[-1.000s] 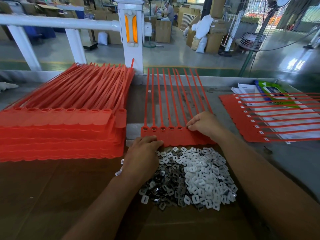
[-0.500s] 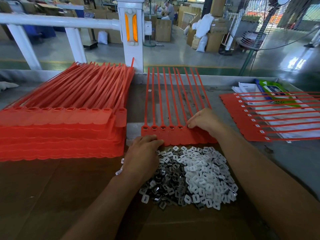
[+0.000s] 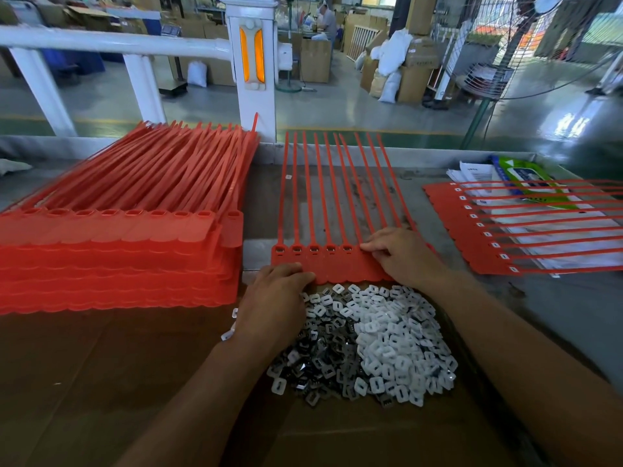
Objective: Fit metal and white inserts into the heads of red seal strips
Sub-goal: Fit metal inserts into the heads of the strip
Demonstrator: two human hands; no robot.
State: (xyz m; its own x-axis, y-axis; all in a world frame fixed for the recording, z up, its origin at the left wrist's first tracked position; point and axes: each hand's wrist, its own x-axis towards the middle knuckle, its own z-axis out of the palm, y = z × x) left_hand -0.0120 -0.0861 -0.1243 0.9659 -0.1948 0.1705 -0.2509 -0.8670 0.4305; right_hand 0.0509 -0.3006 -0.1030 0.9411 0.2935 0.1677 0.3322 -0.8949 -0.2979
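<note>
A joined sheet of red seal strips (image 3: 337,267) lies flat in front of me, tails pointing away. Its five leftmost heads (image 3: 313,250) show dark inserts in their slots. My right hand (image 3: 404,254) lies on the sheet's right part, its bent fingertips on the sixth head and covering it. Whether they hold an insert is hidden. My left hand (image 3: 274,298) rests palm down on the left edge of the insert pile, fingers touching the sheet's near edge. The pile mixes metal inserts (image 3: 313,342) and white inserts (image 3: 394,332) on brown cardboard.
A tall stack of red strip sheets (image 3: 118,251) fills the left side. At the right, another sheet with white inserts (image 3: 472,230) lies over papers and a green packet (image 3: 529,180). A white railing post (image 3: 251,69) stands beyond the bench's far edge.
Both hands stay almost where they were. The right hand's fingertips remain at the sixth head, and the left hand has not lifted from the pile edge.
</note>
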